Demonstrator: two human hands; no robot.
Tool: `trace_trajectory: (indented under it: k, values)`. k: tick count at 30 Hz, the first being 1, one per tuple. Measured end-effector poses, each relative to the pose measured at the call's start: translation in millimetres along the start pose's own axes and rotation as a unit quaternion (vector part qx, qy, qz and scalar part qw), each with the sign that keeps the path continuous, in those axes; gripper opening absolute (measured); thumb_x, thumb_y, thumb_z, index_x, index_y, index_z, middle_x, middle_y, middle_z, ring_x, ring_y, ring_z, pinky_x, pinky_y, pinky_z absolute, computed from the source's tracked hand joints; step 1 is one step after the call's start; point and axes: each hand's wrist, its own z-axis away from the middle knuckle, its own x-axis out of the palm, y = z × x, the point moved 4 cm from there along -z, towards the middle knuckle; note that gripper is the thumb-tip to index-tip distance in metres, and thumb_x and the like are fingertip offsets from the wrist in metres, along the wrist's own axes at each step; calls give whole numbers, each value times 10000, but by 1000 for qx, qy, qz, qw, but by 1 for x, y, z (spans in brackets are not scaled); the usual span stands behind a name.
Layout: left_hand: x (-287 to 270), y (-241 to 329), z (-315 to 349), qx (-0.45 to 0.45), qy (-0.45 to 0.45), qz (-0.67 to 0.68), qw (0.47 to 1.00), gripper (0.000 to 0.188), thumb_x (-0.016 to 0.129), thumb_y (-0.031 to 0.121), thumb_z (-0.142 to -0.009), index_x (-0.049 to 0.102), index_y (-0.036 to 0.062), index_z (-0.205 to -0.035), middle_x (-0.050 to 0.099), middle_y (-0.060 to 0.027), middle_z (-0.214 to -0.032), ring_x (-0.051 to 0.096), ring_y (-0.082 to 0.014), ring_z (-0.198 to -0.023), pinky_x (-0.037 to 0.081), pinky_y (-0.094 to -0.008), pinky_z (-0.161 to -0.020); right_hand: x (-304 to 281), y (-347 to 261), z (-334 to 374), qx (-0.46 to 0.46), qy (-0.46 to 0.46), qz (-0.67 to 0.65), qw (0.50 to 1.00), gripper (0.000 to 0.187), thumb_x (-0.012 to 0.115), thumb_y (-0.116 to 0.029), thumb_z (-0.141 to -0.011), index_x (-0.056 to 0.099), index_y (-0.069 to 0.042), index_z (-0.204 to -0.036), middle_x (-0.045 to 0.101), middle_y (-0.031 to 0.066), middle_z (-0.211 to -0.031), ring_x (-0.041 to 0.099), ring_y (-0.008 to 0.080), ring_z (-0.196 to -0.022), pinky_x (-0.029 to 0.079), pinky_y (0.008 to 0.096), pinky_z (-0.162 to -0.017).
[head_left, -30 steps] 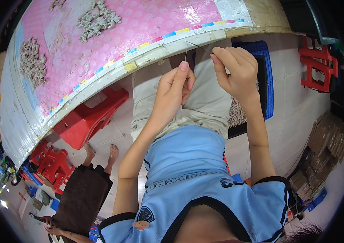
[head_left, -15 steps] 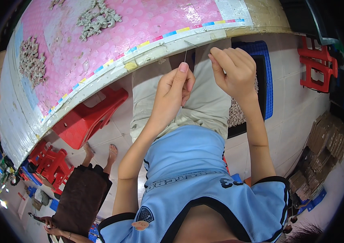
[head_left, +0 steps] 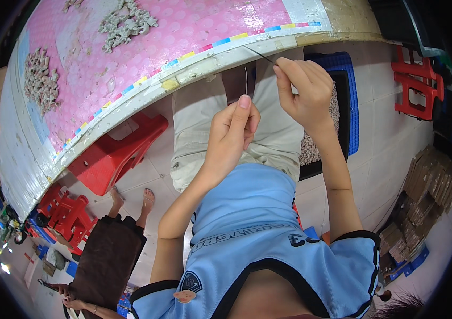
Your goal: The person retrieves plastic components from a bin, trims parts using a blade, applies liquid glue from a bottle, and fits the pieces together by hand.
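Observation:
Over my lap, just off the table's edge, my left hand (head_left: 235,125) is closed with the thumb pressed on the fingers. A thin pale strand (head_left: 246,81) rises from that pinch; whether it is wire or thread I cannot tell. My right hand (head_left: 307,93), to the right and slightly higher, pinches a thin dark needle-like rod (head_left: 259,55). It slants up and left, its far end against the table's rim. The strand's upper tip is apart from the rod.
The curved table (head_left: 210,32) has a pink sheet with piles of small greyish pieces (head_left: 41,82). A black tray (head_left: 345,114) of small beige pieces sits over a blue crate (head_left: 353,90) at right. Red stools (head_left: 119,151) stand left and right. Another person sits at lower left.
My left hand has come down slightly toward me, and the strand's tip has parted from the dark rod. The right hand has barely moved; more of its rod shows.

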Motion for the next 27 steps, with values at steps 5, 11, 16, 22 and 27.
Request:
trace_trajectory:
  k: [5, 11, 16, 22, 27]
  values:
    - [0, 10, -4, 3, -16, -45, 999, 428, 271, 348, -893, 364, 53, -597, 344, 3, -547, 300, -50, -425, 227, -178, -392, -11, 0, -2, 35, 30, -15, 999, 83, 592, -38, -662, 537, -34, -723, 474, 44, -515, 430, 189, -421, 329, 278, -413]
    - [-5, 4, -17, 3, -4, -34, 999, 425, 277, 348, -892, 371, 49, -605, 348, 0, -553, 299, -49, -424, 225, -178, -381, -8, 2, -2, 15, 12, -14, 1000, 88, 595, -42, -660, 534, -40, -724, 464, 40, -513, 424, 184, -421, 323, 274, -412]
    - [-6, 1, -17, 0, -3, -38, 999, 421, 276, 340, -893, 374, 48, -606, 343, 0, -549, 288, -48, -415, 226, -179, -378, -5, 0, 0, -1, -7, -12, 1000, 94, 602, -52, -654, 530, -47, -715, 444, 33, -509, 421, 178, -428, 315, 273, -411]
    - [-5, 4, -17, 3, -2, -32, 999, 420, 274, 336, -894, 372, 47, -605, 343, -1, -550, 281, -48, -415, 227, -179, -379, -4, -2, 0, -13, -20, -6, 1000, 103, 606, -53, -644, 529, -47, -712, 424, 24, -504, 418, 165, -432, 311, 272, -414]
    - [-6, 4, -16, 4, -3, -33, 999, 418, 277, 340, -894, 372, 49, -609, 347, -3, -559, 288, -51, -420, 231, -182, -382, -3, -2, 1, -20, -21, 7, 1000, 107, 607, -54, -639, 532, -49, -717, 406, 19, -497, 421, 158, -435, 308, 271, -412]
